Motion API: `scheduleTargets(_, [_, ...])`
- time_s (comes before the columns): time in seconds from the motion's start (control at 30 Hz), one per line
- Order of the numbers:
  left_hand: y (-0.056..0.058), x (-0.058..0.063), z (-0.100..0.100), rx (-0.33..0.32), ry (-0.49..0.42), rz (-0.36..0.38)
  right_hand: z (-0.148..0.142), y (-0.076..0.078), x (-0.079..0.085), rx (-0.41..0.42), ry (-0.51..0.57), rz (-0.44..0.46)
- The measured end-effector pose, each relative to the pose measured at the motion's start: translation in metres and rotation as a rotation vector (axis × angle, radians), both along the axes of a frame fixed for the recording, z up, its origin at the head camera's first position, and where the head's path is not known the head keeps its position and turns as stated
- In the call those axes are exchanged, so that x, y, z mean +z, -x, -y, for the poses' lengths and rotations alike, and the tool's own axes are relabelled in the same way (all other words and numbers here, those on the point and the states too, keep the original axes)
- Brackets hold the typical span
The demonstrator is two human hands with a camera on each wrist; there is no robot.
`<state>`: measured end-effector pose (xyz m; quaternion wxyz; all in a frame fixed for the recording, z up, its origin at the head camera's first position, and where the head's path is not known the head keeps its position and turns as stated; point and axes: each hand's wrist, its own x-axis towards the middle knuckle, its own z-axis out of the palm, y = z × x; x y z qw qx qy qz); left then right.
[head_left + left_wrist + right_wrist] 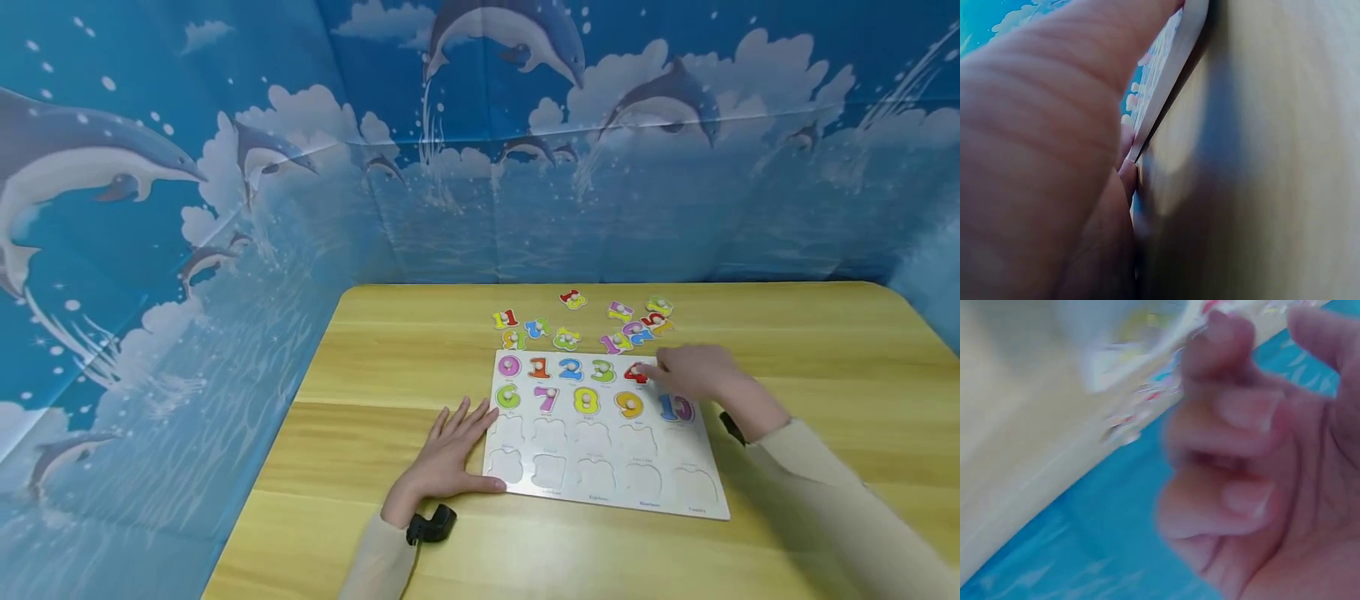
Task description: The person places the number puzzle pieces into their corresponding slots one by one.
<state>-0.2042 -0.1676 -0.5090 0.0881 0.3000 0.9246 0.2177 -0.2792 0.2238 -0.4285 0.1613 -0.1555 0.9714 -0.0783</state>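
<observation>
Wood-grained table [825, 333] bears the white number board [620, 482]. Left hand [450, 462]: fingers spread, at its left edge. Right hand [697, 372]: fingers loosely curled, thumb apart, pinching nothing visible, beside the red 4 [635, 377]. Risk: a brushing fingertip could unseat the 4. Legible print [597, 498]: "Eighteen", "Nineteen", "Twenty"; no brand seen.

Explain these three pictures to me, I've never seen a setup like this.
There is no machine here, just one person working bare-handed. The wide picture is taken from the head, the two blurry close-ups from the left and right wrists. On the table lies a white board with number pieces in its upper rows and empty slots below. Loose pieces lie beyond it. The left hand rests spread at the board's left edge. The right hand, fingers curled, is by the red 4; I see nothing held in it.
</observation>
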Motion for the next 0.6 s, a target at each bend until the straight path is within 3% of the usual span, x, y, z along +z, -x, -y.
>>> scheduleTargets(0.13, [0.0, -0.001, -0.001, 0.002, -0.006, 0.003, 0.038, 0.038, 0.003, 0.022, 0.081, -0.089])
scheduleTargets(0.33, [0.007, -0.003, -0.003, -0.015, -0.008, -0.023, 0.099, 0.093, -0.006, 0.04, 0.221, -0.15])
scheduleTargets(0.43, [0.008, -0.003, -0.003, -0.015, 0.0, -0.02, 0.127, 0.111, -0.013, 0.024, 0.264, -0.148])
scheduleTargets(0.6, [0.005, -0.002, 0.003, 0.002, 0.022, -0.002, 0.166, 0.129, -0.025, 0.014, 0.288, -0.119])
